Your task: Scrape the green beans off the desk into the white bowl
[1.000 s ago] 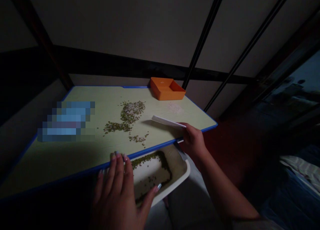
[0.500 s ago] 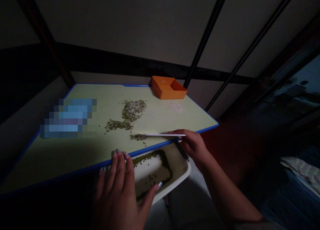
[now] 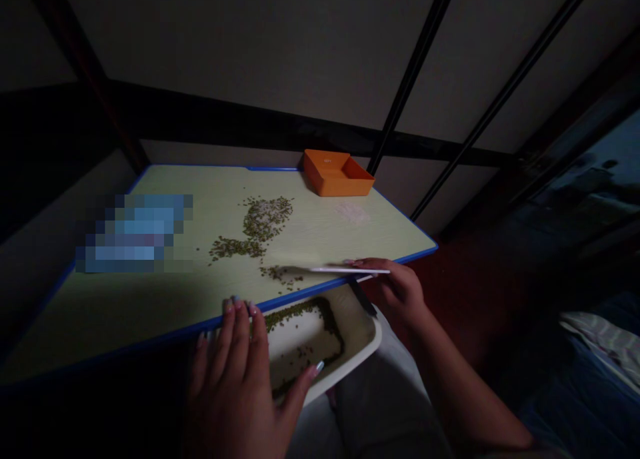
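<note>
Our right hand (image 3: 404,290): fingers gripping a white card (image 3: 350,270); our left hand (image 3: 245,382): fingers outspread over white tub (image 3: 371,342), green grains (image 3: 267,226) beyond.

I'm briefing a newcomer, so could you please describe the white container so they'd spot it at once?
Find the pale, blue-edged table. Below its near edge, partly hidden by the left hand, is the white container. Unlike the orange box on the table's far side, it has a rounded corner and holds small green pieces.
</note>
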`<state>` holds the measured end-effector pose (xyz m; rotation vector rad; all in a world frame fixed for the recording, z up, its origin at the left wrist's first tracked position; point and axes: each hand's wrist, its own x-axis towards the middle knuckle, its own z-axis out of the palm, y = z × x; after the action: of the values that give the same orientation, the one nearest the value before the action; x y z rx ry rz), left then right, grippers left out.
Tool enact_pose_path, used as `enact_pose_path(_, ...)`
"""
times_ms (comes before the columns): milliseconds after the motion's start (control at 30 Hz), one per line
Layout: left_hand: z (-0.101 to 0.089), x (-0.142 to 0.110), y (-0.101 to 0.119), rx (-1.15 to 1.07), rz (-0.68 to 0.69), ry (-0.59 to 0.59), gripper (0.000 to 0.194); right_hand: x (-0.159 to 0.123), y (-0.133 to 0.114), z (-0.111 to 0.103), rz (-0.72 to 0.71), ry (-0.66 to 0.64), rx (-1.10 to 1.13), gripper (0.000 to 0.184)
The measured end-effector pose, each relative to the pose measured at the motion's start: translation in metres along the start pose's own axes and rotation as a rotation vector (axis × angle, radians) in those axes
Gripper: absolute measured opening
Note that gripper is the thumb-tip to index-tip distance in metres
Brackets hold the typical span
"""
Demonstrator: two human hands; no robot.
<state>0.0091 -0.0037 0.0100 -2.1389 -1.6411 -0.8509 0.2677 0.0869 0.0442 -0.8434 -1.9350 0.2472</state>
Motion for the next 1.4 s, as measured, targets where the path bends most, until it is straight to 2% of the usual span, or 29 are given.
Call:
enact_pose_path(100,-0.001,0.0,0.0,-0.006,-0.007,-0.005,0.08,-0.001,-0.006,-0.003,0.138,0.151,-0.052,0.021)
enact_pose_path(200,0.0,0.001,0.001,-0.012,-0.004,-0.003,0.08,0.0,-0.014,-0.005,0.339,0.305,0.02,0.012)
enact_pose_path(300,0.001,0.0,0.001,-0.013,-0.008,-0.005,0.081,0.003,-0.021,-0.005,0.522,0.349,0.156,0.014)
enact_pose_path(400,0.002,-0.001,0.002,-0.012,-0.024,-0.012,0.081,0.004,-0.024,-0.005,0.605,0.334,0.225,0.017)
enact_pose_path(733,-0.001,0.0,0.002,-0.001,-0.01,-0.017,0.081,0.001,-0.014,0.0,0.683,0.283,0.25,0.03)
enact_pose_path(1400,-0.001,0.001,0.002,0.002,-0.01,-0.018,0.08,0.014,-0.002,0.009,0.653,0.257,0.341,0.034)
